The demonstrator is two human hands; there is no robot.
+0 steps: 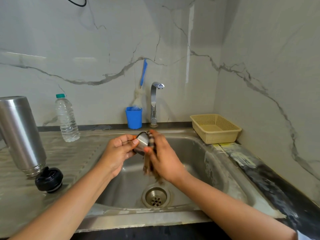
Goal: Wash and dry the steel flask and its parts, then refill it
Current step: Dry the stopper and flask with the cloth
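1 wide-angle head-worn view looks forward and down, close over the stainless steel sink basin (199,153), facing the white marble-veined back wall (86,40) and corner.

Left hand (119,151): cup (142,142); right hand (164,158): cloth (149,168)

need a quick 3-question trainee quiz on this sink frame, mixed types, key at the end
1. True or false: the steel flask stands mouth down on the drainboard.
2. What lies by the flask's mouth? A black stopper; B yellow basket; C blue cup.
3. Fill in: the left hand holds the steel cup and the right hand a cloth, both above the ____.
Key: 1 true; 2 A; 3 sink.
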